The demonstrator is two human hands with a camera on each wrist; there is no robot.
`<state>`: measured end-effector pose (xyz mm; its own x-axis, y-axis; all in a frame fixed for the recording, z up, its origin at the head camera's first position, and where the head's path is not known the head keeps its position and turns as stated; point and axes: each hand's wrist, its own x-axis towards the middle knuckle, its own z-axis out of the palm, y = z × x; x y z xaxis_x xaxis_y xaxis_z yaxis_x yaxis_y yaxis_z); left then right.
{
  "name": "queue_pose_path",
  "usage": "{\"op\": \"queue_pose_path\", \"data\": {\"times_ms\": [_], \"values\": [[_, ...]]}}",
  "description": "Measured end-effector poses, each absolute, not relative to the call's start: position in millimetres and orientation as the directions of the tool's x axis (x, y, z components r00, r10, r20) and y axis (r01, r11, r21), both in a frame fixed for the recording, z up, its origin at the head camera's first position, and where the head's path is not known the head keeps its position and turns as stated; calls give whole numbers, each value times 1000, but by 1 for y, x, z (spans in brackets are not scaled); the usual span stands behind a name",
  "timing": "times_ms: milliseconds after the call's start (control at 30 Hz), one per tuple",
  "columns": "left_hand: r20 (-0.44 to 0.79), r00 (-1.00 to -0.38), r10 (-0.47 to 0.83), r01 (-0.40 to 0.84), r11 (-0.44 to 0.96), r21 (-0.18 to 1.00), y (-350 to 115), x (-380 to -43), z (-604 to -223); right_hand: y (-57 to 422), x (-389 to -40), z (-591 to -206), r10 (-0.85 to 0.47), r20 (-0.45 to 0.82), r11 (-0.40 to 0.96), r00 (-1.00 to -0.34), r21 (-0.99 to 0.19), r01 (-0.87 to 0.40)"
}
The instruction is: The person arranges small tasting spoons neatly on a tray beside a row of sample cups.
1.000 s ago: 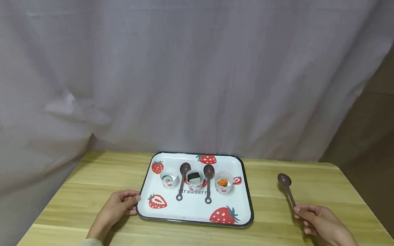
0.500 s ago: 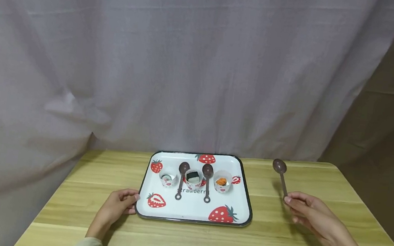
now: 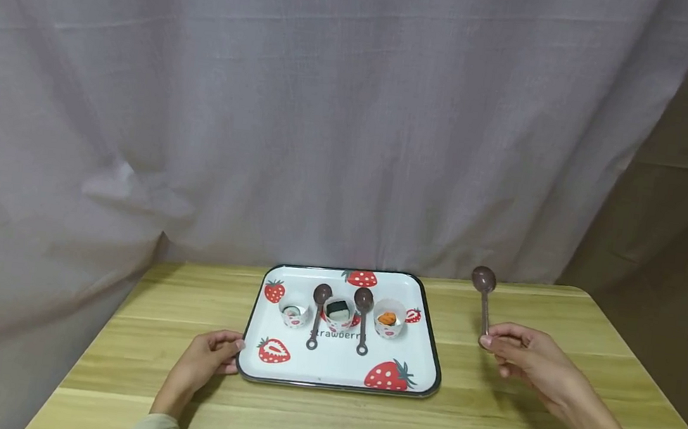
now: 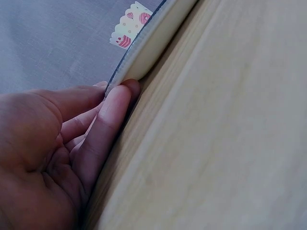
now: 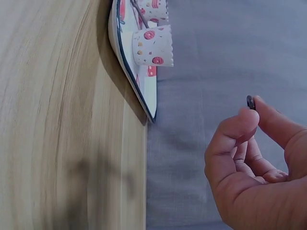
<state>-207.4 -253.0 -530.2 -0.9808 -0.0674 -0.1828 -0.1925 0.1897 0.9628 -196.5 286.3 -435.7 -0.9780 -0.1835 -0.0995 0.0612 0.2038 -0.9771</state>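
My left hand pinches the left rim of a white strawberry-print tray; in the left wrist view the fingers meet at the tray's edge. Off to the tray's right, my right hand holds a brown spoon by its handle end, bowl up, above the table. Only the handle tip of that spoon shows in the right wrist view. On the tray lie two brown spoons, a left one and a right one, between three paper cups.
The left cup holds a sushi-like piece, the middle cup a black-and-white piece, the right cup an orange piece. The wooden table meets a grey curtain behind the tray.
My right hand has lifted the spoon and carried it left and away from me, turning it more upright. The left hand stays at the tray's rim.
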Motion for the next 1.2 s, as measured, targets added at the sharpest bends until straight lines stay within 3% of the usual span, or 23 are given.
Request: {"op": "queue_pose_path", "data": {"times_ms": [467, 1200], "values": [[-181, -982, -49, -187, 180, 966, -259, -208, -531, 254, -211, -438, -268, -61, 156, -961, -988, 19], [-164, -986, -15, -165, 178, 970, -257, -208, -531, 221, -228, -463, -278, -169, 231, -946, -967, 105]]}}
